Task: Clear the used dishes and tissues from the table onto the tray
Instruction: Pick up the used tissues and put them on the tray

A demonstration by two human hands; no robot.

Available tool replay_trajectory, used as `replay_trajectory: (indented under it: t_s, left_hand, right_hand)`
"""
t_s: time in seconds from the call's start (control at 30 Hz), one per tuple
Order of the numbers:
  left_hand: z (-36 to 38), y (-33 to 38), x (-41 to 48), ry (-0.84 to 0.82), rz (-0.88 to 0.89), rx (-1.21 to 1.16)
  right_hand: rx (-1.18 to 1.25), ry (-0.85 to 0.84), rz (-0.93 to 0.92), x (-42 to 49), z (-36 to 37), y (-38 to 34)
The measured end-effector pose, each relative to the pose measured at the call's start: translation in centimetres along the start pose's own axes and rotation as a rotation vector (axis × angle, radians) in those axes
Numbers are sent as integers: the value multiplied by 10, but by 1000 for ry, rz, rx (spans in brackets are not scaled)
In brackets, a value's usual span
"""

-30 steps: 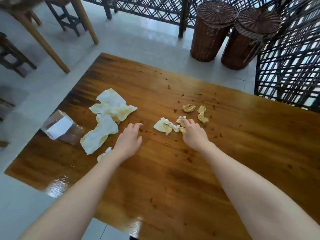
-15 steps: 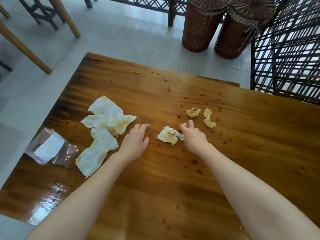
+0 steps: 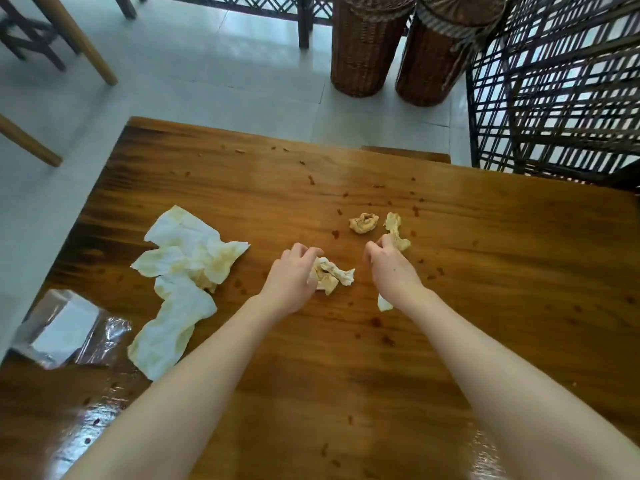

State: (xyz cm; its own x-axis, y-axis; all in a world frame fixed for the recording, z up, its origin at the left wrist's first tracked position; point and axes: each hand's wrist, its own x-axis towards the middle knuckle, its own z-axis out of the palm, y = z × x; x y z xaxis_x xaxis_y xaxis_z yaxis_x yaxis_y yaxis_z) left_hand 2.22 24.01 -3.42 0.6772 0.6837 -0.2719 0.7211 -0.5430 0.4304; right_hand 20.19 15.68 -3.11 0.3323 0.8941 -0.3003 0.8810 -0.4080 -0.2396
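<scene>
On the crumb-strewn tabletop (image 3: pixel 485 271), the left hand (image 3: pixel 292 278) curls its fingers round a crumpled, yellow-stained tissue wad (image 3: pixel 332 277) near the middle; the right hand (image 3: pixel 391 268) pinches a twisted tissue strip (image 3: pixel 396 230) just beyond, while flat stained tissues (image 3: pixel 194 251) lie well to the left

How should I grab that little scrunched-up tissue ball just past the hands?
Come straight down from above and pinch the tissue ball across its puffy folds with your fingertips. It sits by itself on the table, bunched up high, with bare wood all round it, so nothing should block your fingers.
</scene>
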Motion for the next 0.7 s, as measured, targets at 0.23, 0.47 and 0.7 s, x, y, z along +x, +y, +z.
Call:
replay_trajectory:
  t_s: [0.23, 0.47, 0.7]
  left_hand:
    - [19, 16, 30, -177, 56, 179]
    - [28, 18, 39, -249, 100, 125]
    - [11, 36, 59, -152, 138, 47]
  right_hand:
    - [43, 122, 118, -23, -13, 46]
    - [97, 121, 218, -49, -10, 75]
    - [128, 143, 233, -62, -15, 88]
